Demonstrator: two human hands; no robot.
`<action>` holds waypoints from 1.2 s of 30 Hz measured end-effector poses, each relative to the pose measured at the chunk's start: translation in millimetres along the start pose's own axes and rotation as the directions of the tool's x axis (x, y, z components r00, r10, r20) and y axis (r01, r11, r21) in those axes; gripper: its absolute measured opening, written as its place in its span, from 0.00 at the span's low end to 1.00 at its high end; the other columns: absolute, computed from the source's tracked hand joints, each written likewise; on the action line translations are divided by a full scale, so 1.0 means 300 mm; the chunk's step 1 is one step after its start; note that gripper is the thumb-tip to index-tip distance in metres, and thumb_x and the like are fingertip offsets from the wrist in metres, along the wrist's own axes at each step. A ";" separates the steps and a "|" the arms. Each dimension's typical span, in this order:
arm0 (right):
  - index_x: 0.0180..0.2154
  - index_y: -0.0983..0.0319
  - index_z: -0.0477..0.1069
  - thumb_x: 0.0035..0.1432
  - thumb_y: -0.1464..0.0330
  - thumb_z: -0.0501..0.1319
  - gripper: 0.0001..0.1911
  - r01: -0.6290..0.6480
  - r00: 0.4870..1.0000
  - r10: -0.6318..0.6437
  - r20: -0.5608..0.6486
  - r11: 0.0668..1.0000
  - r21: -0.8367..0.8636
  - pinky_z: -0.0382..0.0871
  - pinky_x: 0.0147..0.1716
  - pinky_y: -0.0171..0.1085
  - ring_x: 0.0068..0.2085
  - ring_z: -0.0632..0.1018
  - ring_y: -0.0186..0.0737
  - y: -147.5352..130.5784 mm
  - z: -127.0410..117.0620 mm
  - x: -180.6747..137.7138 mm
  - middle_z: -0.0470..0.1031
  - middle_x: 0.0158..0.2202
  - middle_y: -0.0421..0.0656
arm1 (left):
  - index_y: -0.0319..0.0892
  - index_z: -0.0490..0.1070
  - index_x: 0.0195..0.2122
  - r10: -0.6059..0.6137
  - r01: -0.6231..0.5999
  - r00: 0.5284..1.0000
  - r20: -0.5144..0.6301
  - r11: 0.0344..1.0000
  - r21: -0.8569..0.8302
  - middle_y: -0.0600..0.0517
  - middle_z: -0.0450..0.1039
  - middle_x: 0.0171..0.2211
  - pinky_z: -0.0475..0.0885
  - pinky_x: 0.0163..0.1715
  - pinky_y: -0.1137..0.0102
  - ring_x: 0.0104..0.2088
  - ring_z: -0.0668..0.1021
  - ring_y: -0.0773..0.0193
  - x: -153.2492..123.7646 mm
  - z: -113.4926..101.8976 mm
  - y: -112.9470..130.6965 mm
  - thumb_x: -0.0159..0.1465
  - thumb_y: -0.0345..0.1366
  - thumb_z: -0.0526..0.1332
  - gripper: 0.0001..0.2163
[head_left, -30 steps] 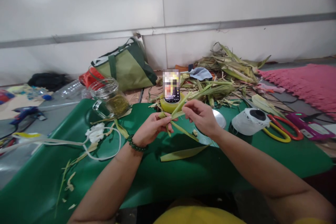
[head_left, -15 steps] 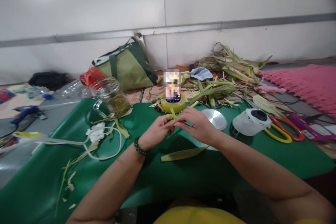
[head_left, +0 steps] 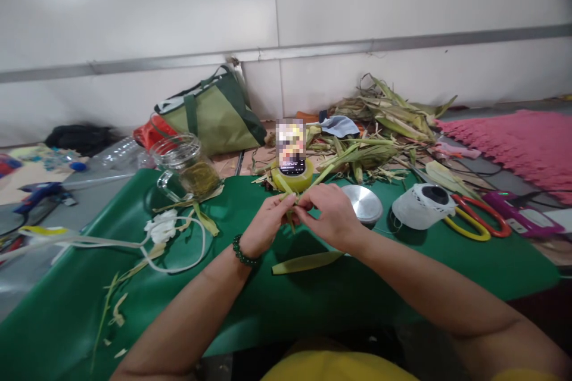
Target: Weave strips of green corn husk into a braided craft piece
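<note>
Green strips of corn husk (head_left: 282, 183) pass between my two hands above the green mat (head_left: 250, 303). My left hand (head_left: 270, 218), with a beaded bracelet at the wrist, pinches them from the left. From the other side, the thumb and fingers of my right hand (head_left: 328, 214) close on the same strips. Husk ends stick out above and below the fingers; the exact spot of the grip is partly hidden. A flat piece of corn husk (head_left: 306, 264) lies on the mat below my hands. Just beyond them a phone (head_left: 291, 149) leans in a roll of yellow tape (head_left: 292, 183).
A glass jar (head_left: 199, 175) and a white cord (head_left: 179, 269) are at left. To the right are a round metal lid (head_left: 363, 202), a spool of white thread (head_left: 422, 207) and scissors (head_left: 467, 225). Behind lie a husk pile (head_left: 393, 113) and a green bag (head_left: 218, 116).
My hands have shifted their hold on the husk. A long strip now extends up past my right fingers, and ends show below. The view has moved slightly.
</note>
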State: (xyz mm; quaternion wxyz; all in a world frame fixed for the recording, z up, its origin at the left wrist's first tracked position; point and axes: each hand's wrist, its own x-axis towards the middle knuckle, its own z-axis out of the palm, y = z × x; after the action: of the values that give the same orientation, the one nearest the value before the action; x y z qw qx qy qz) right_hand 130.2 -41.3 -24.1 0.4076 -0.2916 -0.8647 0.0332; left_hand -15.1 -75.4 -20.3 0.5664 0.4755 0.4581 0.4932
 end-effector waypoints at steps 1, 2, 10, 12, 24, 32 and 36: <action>0.25 0.61 0.67 0.55 0.71 0.59 0.07 0.017 1.000 -0.018 0.013 1.000 0.023 0.57 0.31 0.37 0.28 0.71 0.37 0.000 -0.003 0.000 0.72 0.23 0.39 | 0.39 0.68 0.22 0.006 -0.005 1.000 -0.019 1.000 0.022 0.55 0.65 0.17 0.63 0.23 0.74 0.20 0.67 0.70 0.002 -0.002 -0.001 0.55 0.49 0.61 0.17; 0.25 0.61 0.68 0.56 0.70 0.60 0.07 0.026 0.999 -0.028 0.027 0.998 0.051 0.57 0.31 0.37 0.28 0.71 0.36 0.003 -0.007 0.001 0.73 0.23 0.39 | 0.39 0.67 0.21 0.014 -0.012 0.999 -0.039 0.998 0.060 0.55 0.65 0.17 0.63 0.22 0.74 0.19 0.67 0.70 0.005 -0.005 0.000 0.56 0.49 0.61 0.17; 0.24 0.61 0.67 0.59 0.57 0.58 0.17 -0.153 0.988 0.153 0.017 0.988 -0.029 0.60 0.31 0.38 0.30 0.70 0.40 0.079 -0.034 0.022 0.70 0.25 0.43 | 0.41 0.60 0.16 0.080 -0.048 0.994 -0.076 0.934 0.354 0.56 0.61 0.14 0.60 0.19 0.75 0.17 0.64 0.72 0.003 -0.013 0.013 0.60 0.48 0.54 0.20; 0.27 0.61 0.69 0.62 0.62 0.55 0.14 -0.110 0.993 0.113 -0.038 0.990 0.087 0.63 0.32 0.38 0.32 0.71 0.40 0.079 -0.038 0.022 0.72 0.28 0.44 | 0.41 0.59 0.16 0.063 -0.041 0.997 -0.046 0.923 0.383 0.57 0.60 0.14 0.58 0.17 0.75 0.16 0.62 0.72 0.003 -0.014 0.010 0.59 0.50 0.54 0.21; 0.27 0.63 0.69 0.56 0.67 0.58 0.08 -0.354 0.934 0.262 0.244 0.776 0.522 0.59 0.22 0.29 0.23 0.66 0.28 0.018 -0.057 0.027 0.71 0.23 0.38 | 0.39 0.63 0.19 0.069 -0.080 0.997 0.041 0.922 0.379 0.56 0.62 0.16 0.58 0.18 0.75 0.18 0.62 0.72 0.004 -0.023 0.005 0.56 0.46 0.59 0.16; 0.23 0.62 0.64 0.54 0.63 0.60 0.12 -0.422 0.906 0.339 0.254 0.775 0.470 0.56 0.21 0.30 0.22 0.62 0.28 0.039 -0.040 0.016 0.64 0.20 0.36 | 0.39 0.68 0.30 0.080 -0.081 0.997 0.015 0.964 0.254 0.57 0.66 0.19 0.63 0.23 0.75 0.21 0.69 0.71 0.005 -0.024 0.021 0.53 0.35 0.60 0.06; 0.25 0.62 0.65 0.54 0.64 0.60 0.10 -0.405 0.913 0.312 0.264 0.780 0.477 0.58 0.22 0.30 0.23 0.63 0.28 0.034 -0.044 0.014 0.65 0.21 0.36 | 0.42 0.61 0.33 0.095 -0.084 0.993 -0.066 0.985 0.154 0.59 0.67 0.22 0.67 0.24 0.75 0.22 0.72 0.70 0.013 -0.024 0.011 0.51 0.34 0.63 0.12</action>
State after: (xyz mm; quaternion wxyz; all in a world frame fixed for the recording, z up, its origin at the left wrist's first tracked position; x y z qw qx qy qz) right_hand 142.5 -33.0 -15.4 0.3820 -0.3256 -0.7826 0.3682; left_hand -22.2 -70.7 -18.1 0.4890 0.5188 0.4927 0.4990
